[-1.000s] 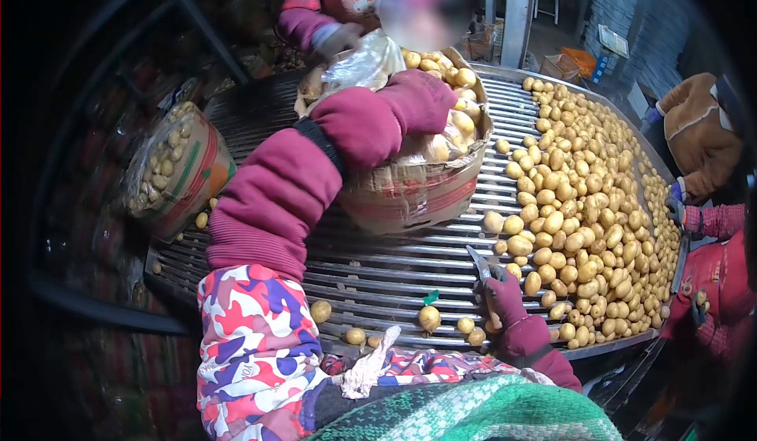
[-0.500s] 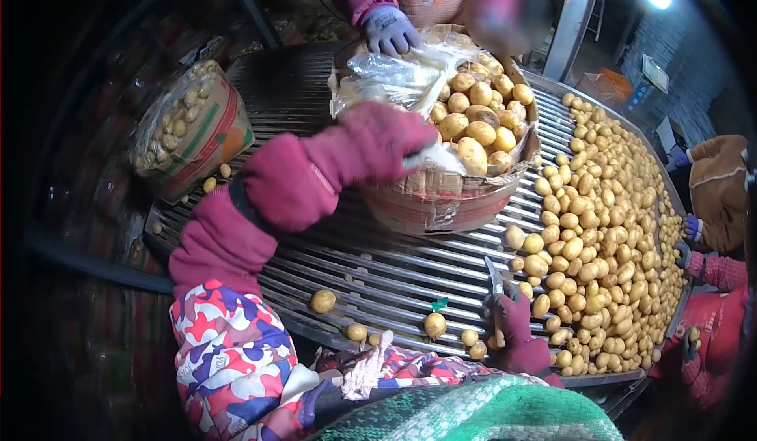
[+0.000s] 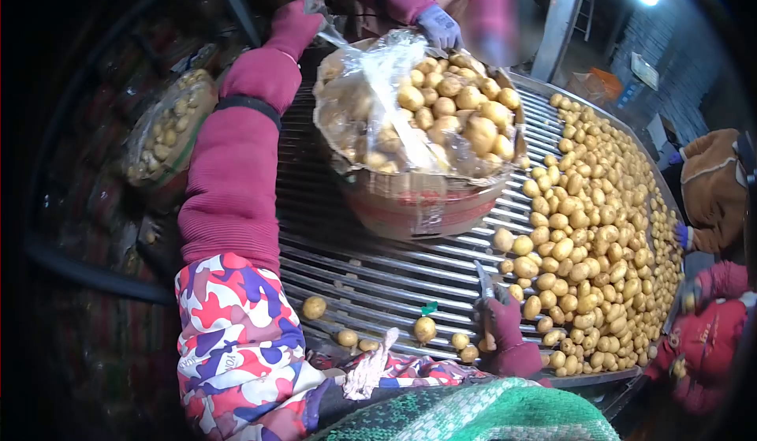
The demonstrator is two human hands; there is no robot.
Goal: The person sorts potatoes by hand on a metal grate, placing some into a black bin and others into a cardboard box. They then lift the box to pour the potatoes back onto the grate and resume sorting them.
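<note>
My left hand [image 3: 301,24], in a dark pink sleeve and a glove, is stretched far forward at the left rim of a cardboard box [image 3: 422,204]. Its closed fingers pinch clear plastic film [image 3: 386,66], pulled taut from the box. The film lies across part of the potatoes [image 3: 465,98] filling the box. Low on the slatted metal table [image 3: 371,271], my right hand [image 3: 506,327] is wrapped round a knife [image 3: 483,279], its blade pointing away from me. Loose potatoes lie right beside that hand.
A large heap of potatoes [image 3: 607,244] covers the table's right side. Another potato-filled box [image 3: 169,129] stands at left. Across the table, a co-worker's gloved hand [image 3: 440,27] touches the box's far rim. Other people work at right. A few potatoes [image 3: 314,308] lie along the near edge.
My left hand has moved from the box's near side to its far left, drawing the film leftward. More potatoes show through it. My right hand still grips the knife.
</note>
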